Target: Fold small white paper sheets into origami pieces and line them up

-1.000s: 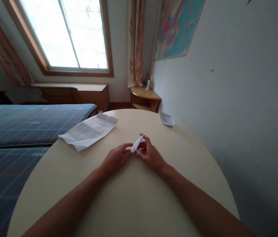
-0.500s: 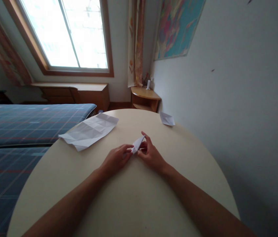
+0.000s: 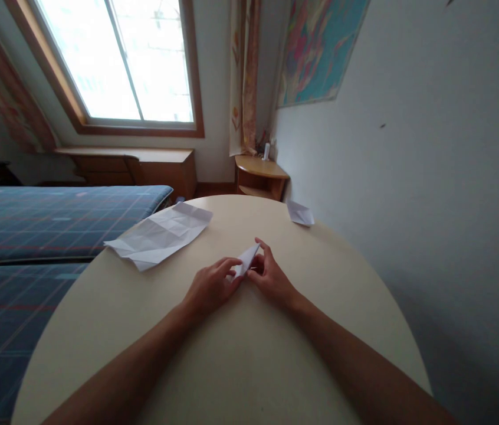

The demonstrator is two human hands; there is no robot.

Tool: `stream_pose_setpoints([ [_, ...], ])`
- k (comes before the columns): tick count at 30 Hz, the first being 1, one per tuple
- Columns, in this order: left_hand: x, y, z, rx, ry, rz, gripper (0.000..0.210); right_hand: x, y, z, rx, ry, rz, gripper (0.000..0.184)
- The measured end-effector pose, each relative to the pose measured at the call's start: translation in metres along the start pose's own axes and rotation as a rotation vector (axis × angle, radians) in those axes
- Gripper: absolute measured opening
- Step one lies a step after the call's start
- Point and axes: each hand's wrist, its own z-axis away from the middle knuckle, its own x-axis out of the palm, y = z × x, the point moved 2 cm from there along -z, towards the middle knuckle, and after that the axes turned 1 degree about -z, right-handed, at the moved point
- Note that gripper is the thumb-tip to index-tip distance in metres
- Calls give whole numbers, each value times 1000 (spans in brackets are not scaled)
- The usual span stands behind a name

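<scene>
A small piece of folded white paper is held between my two hands over the middle of the round table. My left hand pinches its left, lower side, with thumb and fingers closed on it. On the other side, my right hand grips the paper, its index finger reaching to the upper tip and its thumb near the lower edge. Part of the paper is hidden behind the fingers. Beyond my left hand lies a large creased white sheet.
The round cream table stands close to a white wall on the right. Near its far right edge sits another folded paper piece. A bed with a blue plaid mattress borders the left side. A wooden corner shelf stands behind.
My left thumb and fingers have shifted slightly along the lower part of the folded paper, covering its bottom tip. My right hand keeps nearly the same hold. The other papers have not moved.
</scene>
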Motion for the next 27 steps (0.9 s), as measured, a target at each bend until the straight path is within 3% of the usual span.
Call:
stream_pose_setpoints([
  [8,3,5,-3,-56,54,4,29,2,-3,0,6,47,0,66],
  [17,0,-10,-4,-197,124,136,37,-2,-11,1,-113,40,296,35],
  [21,-2,-15,-6,-144,166,170,40,-4,-10,1,-188,30,323,36],
  [27,-2,-20,-7,-98,192,351,37,-7,-6,0,-188,36,266,46],
])
